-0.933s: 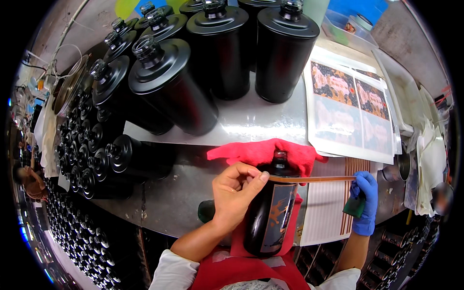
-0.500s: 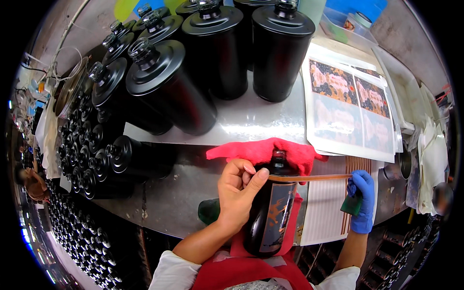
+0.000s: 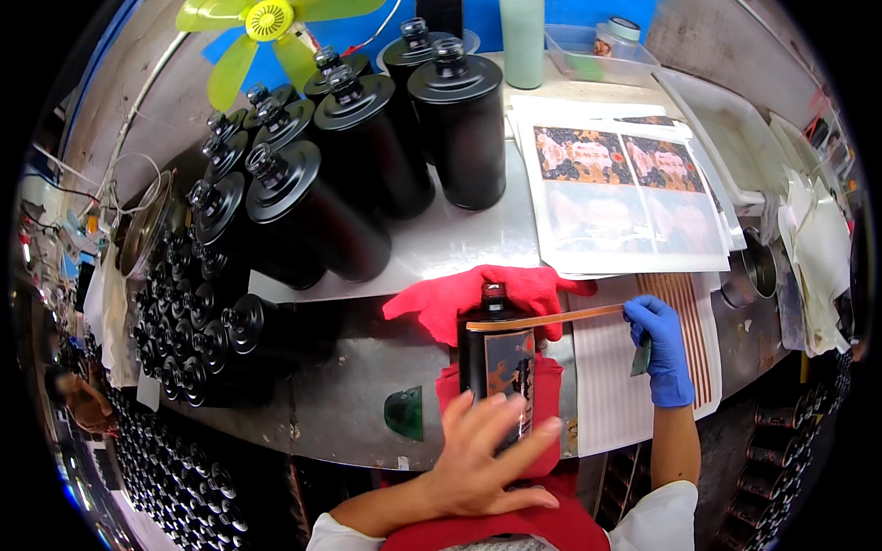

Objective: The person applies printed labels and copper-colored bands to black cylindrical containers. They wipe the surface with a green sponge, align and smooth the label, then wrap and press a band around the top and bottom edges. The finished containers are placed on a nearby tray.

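A black bottle (image 3: 476, 354) with a picture panel on its side lies on the red cloth (image 3: 514, 292), its neck pointing away from me. My left hand (image 3: 487, 450) is over its lower part, fingers spread; I cannot tell whether it touches. My right hand (image 3: 657, 344), in a blue glove, pinches one end of a thin brown strip (image 3: 570, 316). The strip's other end lies across the bottle's shoulder. A green scraper (image 3: 640, 356) is tucked in the same gloved hand. Another dark green piece (image 3: 403, 413) lies on the metal table to the left.
Several large black bottles (image 3: 317, 220) stand on a raised metal shelf (image 3: 441, 248). Printed sheets (image 3: 634, 225) lie to their right, above a sheet of brown strips (image 3: 625, 404). More bottles crowd the left side. A yellow-green fan (image 3: 269, 20) is behind.
My left hand has let go of the strip's left end and moved down the bottle, its fingers opening. My right hand still holds the other end, and the strip now slants.
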Available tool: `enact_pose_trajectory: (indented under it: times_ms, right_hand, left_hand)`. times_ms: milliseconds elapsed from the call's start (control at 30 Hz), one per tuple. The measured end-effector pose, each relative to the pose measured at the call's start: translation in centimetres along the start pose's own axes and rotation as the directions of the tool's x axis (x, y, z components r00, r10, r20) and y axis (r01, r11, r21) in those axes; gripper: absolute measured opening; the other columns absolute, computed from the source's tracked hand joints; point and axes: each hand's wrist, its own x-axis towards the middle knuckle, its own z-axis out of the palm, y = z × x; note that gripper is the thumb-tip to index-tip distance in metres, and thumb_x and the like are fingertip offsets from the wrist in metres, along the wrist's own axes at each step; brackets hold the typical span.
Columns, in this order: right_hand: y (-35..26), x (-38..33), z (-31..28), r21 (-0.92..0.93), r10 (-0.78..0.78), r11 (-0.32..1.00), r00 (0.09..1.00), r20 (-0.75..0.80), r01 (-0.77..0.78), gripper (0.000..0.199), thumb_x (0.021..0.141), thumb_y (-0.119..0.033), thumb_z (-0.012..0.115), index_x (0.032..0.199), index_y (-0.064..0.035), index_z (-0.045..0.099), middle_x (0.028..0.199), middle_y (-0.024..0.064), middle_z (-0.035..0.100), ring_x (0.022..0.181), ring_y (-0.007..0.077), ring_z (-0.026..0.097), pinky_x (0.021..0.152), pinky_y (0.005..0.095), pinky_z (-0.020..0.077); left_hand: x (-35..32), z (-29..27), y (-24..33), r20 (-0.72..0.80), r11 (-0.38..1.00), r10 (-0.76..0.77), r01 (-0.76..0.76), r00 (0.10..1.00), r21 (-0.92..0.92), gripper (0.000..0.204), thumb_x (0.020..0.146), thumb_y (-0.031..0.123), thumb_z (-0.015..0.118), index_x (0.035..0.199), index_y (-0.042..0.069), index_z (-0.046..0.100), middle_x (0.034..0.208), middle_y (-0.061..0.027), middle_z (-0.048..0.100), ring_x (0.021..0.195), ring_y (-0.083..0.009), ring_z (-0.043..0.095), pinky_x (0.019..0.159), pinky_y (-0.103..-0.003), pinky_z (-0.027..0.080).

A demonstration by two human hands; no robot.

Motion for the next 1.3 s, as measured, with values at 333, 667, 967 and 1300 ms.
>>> enact_pose_trajectory:
  times_ms: [333, 667, 967, 1300]
  right_hand:
    - [-2.1, -3.2, 4.6, -0.04, -0.052, 0.998, 0.992, 0.112, 0.057, 0.013, 0.075, -0.016, 0.071, 0.077, -0.0041, 0.065, 0.063, -0.0029, 0.055, 0.053, 0.0029, 0.046, 0.047, 0.0179, 0.0334]
    - [-6.4, -5.4, 5.4, 0.096, -0.122, 0.989, 0.98, 0.156, 0.108, 0.004, 0.074, -0.005, 0.065, 0.075, -0.0021, 0.062, 0.068, -0.0001, 0.058, 0.055, 0.0033, 0.047, 0.05, 0.0181, 0.036]
    - [-5.8, -4.8, 4.7, 0.0, -0.147, 0.989, 0.987, 0.066, 0.147, 0.005, 0.074, -0.006, 0.067, 0.075, -0.0029, 0.063, 0.068, -0.0004, 0.058, 0.055, 0.0029, 0.048, 0.049, 0.0165, 0.0352]
    - [-3.7, -4.4, 9.4, -0.061, -0.019, 0.998, 0.978, 0.209, 0.032, 0.01, 0.077, -0.012, 0.069, 0.078, -0.0026, 0.066, 0.067, -0.0006, 0.06, 0.056, 0.0026, 0.048, 0.05, 0.0178, 0.0352]
  left_hand:
    - [-6.3, 0.6, -4.9, 0.298, 0.836, -0.338, 0.431, 0.892, -0.339, 0.112, 0.06, 0.048, 0.079, 0.138, -0.005, 0.018, 0.132, -0.0368, 0.028, 0.121, -0.0539, 0.031, 0.1, -0.057, 0.026]
    - [-2.6, 1.1, -1.0, 0.299, 0.941, 0.035, -0.133, 0.954, 0.312, 0.035, 0.086, 0.02, 0.048, 0.118, 0.011, 0.057, 0.131, -0.0031, 0.05, 0.122, -0.0156, 0.045, 0.1, -0.056, 0.02]
    - [-2.9, 1.5, -1.2, 0.227, 0.915, 0.067, -0.151, 0.972, 0.375, 0.036, 0.086, 0.022, 0.048, 0.12, 0.012, 0.056, 0.13, -0.0028, 0.051, 0.122, -0.0164, 0.045, 0.1, -0.057, 0.019]
    - [-8.2, 2.0, -5.2, -0.035, 0.996, -0.065, 0.062, 0.997, -0.065, 0.083, 0.069, 0.054, 0.07, 0.116, -0.01, 0.046, 0.115, -0.0353, 0.049, 0.106, -0.0423, 0.054, 0.099, -0.056, 0.03]
